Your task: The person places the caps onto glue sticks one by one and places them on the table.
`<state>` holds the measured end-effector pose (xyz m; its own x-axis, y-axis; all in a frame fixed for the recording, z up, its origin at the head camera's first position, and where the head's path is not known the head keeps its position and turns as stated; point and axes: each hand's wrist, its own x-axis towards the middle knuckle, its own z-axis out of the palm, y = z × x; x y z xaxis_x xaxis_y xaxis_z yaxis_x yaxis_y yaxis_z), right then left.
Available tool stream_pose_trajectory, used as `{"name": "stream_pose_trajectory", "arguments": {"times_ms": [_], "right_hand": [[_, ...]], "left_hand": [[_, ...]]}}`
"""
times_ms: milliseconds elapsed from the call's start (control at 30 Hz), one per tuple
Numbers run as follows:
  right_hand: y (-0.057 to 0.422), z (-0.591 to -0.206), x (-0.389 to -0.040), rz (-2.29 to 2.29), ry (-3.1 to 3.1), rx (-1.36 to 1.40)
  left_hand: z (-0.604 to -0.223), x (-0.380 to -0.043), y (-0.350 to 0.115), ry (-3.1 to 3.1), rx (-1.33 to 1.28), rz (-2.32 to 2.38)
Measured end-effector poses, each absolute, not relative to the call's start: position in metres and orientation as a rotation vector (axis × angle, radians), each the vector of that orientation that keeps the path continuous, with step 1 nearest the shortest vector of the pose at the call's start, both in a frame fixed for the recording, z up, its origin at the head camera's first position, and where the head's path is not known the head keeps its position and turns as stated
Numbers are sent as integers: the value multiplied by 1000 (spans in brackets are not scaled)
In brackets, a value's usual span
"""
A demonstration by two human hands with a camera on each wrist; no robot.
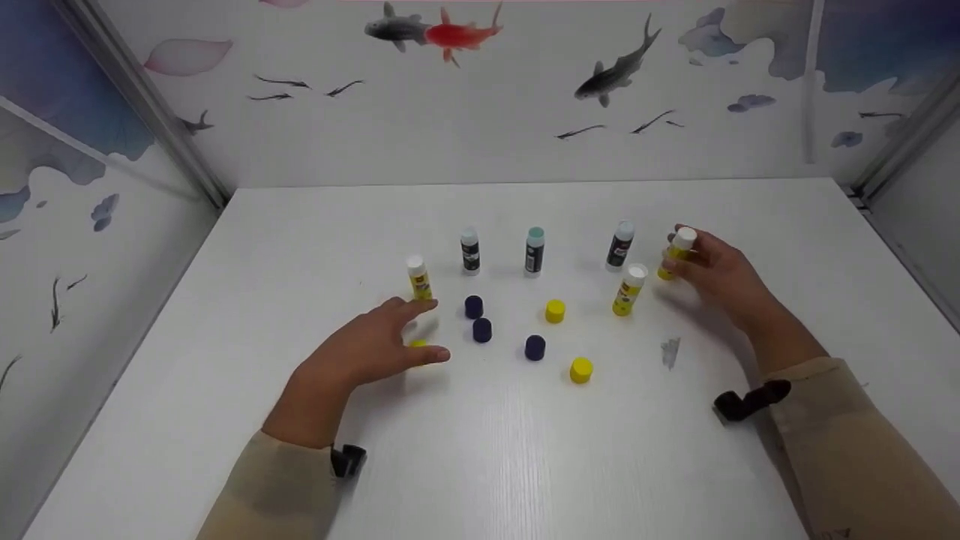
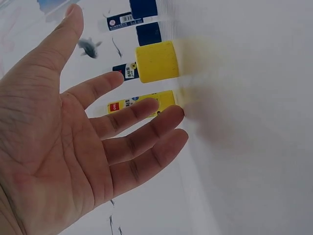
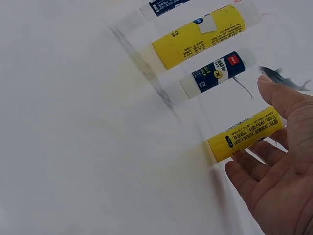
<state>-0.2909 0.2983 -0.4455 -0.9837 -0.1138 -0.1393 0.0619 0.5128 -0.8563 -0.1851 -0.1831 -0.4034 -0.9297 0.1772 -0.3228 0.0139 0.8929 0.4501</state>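
In the head view my right hand (image 1: 712,274) is at the far right around a white-topped yellow glue stick (image 1: 666,271), thumb in front of it and fingers behind. From the right wrist, this yellow glue stick (image 3: 244,134) stands between thumb and fingers, its base close to the table. My left hand (image 1: 360,345) reaches over a yellow cap (image 1: 418,344), thumb and fingers spread apart. The left wrist view shows that palm (image 2: 54,132) with nothing in it and the yellow cap (image 2: 157,61) beyond the fingertips. Another yellow glue stick (image 1: 420,281) stands just past the left fingers.
Dark-labelled glue sticks stand at the back left (image 1: 470,253), centre (image 1: 534,253) and right (image 1: 619,247). A yellow glue stick (image 1: 628,291) is left of my right hand. Several loose caps, dark blue (image 1: 535,348) and yellow (image 1: 580,370), lie mid-table. Printed panels (image 1: 480,112) enclose the table.
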Motion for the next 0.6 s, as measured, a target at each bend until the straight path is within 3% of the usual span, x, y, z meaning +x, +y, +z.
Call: {"name": "stream_pose_trajectory", "arguments": {"times_ms": [600], "right_hand": [[297, -445, -291, -1426, 2597, 3]], "left_hand": [[-414, -196, -197, 2591, 191, 758]]}}
